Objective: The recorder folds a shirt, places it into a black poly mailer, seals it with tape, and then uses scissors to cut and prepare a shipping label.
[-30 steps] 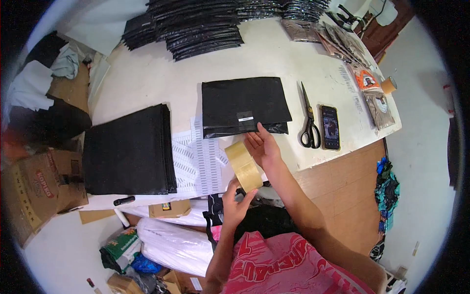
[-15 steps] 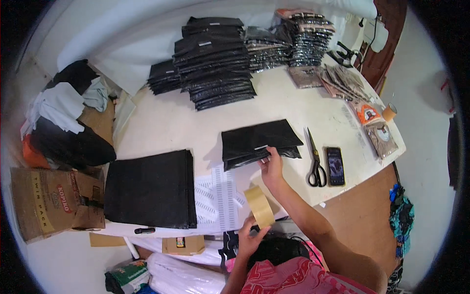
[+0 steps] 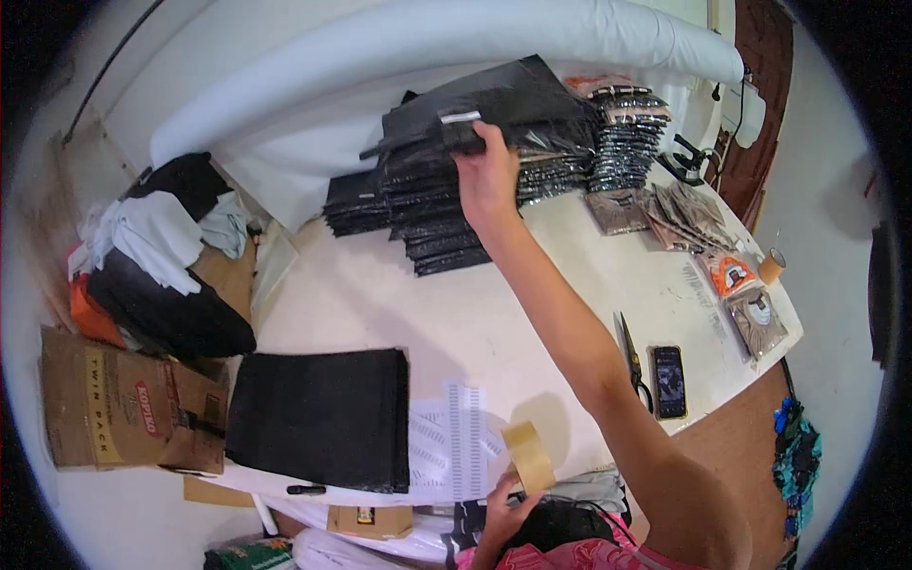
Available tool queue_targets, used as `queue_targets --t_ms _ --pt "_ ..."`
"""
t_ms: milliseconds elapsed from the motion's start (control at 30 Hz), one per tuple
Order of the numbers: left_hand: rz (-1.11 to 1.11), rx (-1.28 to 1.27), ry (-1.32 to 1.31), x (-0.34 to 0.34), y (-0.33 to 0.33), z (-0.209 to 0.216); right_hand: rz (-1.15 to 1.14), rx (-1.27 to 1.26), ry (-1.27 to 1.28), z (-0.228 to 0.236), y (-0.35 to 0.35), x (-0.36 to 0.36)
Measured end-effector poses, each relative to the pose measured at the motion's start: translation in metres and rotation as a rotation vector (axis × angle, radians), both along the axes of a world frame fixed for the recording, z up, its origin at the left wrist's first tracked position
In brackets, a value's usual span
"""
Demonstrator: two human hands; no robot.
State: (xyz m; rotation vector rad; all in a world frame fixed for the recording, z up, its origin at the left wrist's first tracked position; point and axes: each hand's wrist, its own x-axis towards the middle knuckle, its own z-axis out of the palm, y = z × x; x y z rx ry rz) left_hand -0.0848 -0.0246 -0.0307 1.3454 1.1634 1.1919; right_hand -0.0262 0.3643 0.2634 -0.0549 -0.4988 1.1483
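Observation:
My right hand (image 3: 489, 180) is stretched out to the back of the table, its fingers closed on the near edge of a flat black plastic packet (image 3: 518, 100) with a small white label. The packet is over the top of a tall stack of similar black packets (image 3: 437, 223); whether it rests on them I cannot tell. Close to the table's front edge, my left hand (image 3: 508, 513) grips a roll of tan tape (image 3: 528, 456). Sheets of white labels (image 3: 465, 437) lie beside the tape, and left of them is a flat pile of black bags (image 3: 318, 418).
Scissors (image 3: 635, 366) and a phone (image 3: 670, 382) lie right of my forearm. Clear-wrapped packets (image 3: 627, 142) are stacked behind, with loose brown ones (image 3: 755, 321) along the right edge. A cardboard box (image 3: 123, 404) and a cloth heap (image 3: 157, 256) flank the table's left side.
My right hand has carried the black packet from mid-table up and away to the tall stack. The whole view has shifted, showing more of the back. The tape stays in my left hand.

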Motion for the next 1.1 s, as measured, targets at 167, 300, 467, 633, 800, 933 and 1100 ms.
queue_targets --t_ms 167,300,467,633,800,933,1100 --pt "0.004 -0.063 0.091 -0.007 0.005 0.021 -0.035 -0.113 0.111 0.009 0.104 -0.042" --pt "-0.046 -0.056 0.093 0.001 0.008 0.026 0.039 -0.481 -0.054 -0.067 0.162 -0.007" --pt "-0.028 -0.078 0.086 -0.003 -0.014 0.022 0.119 -0.557 -0.298 -0.100 0.107 -0.017" --pt "-0.048 -0.048 0.050 -0.001 -0.013 0.013 0.304 -0.280 -0.921 -0.132 -0.015 0.044" --pt "-0.111 -0.259 -0.019 -0.013 0.005 0.040 0.316 -0.281 -1.163 -0.174 -0.164 0.103" --pt "-0.107 -0.156 0.014 -0.012 0.017 0.035 0.363 -0.411 -1.179 -0.221 -0.230 0.133" --pt "-0.134 -0.184 -0.010 -0.012 0.008 0.032 0.515 -0.273 -1.207 -0.225 -0.264 0.113"
